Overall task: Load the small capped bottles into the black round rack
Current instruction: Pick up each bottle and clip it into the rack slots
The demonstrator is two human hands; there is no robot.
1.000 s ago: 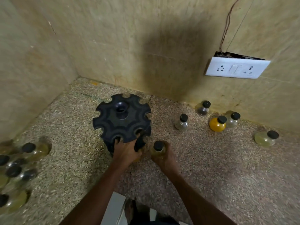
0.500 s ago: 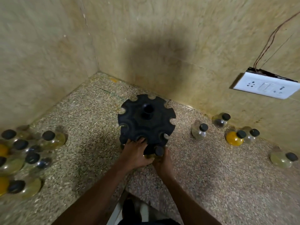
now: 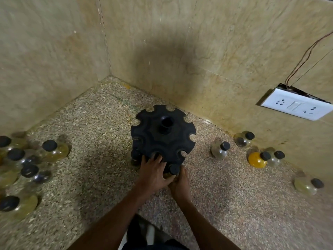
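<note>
Black round rack (image 3: 163, 136) stands on speckled terrazzo floor (image 3: 90, 134) in a corner of beige marble-look wall tiles. Rack is matte, with scalloped notches around its top disc and a short central tube.

Left hand (image 3: 153, 173) lies on the near rim, fingers spread over the disc edge, fingertips reaching into a notch. It presses rather than grips, fingers fairly straight.

Right hand (image 3: 180, 181) sits just beside the left, low against the rack's near side, curled round a small bottle (image 3: 174, 169). Only its black cap shows clearly, tucked under the disc edge at a notch. Whether it is fully seated is hard to tell.

Loose bottles on the floor are round-bellied clear glass with black caps. A cluster (image 3: 23, 168) lies at left, blurred. At right a clear one (image 3: 219, 149), a yellow one (image 3: 257, 159) and a pale one (image 3: 307, 184) lie well apart from the hands.

White switch plate (image 3: 295, 107) on right wall, thin wires above.
</note>
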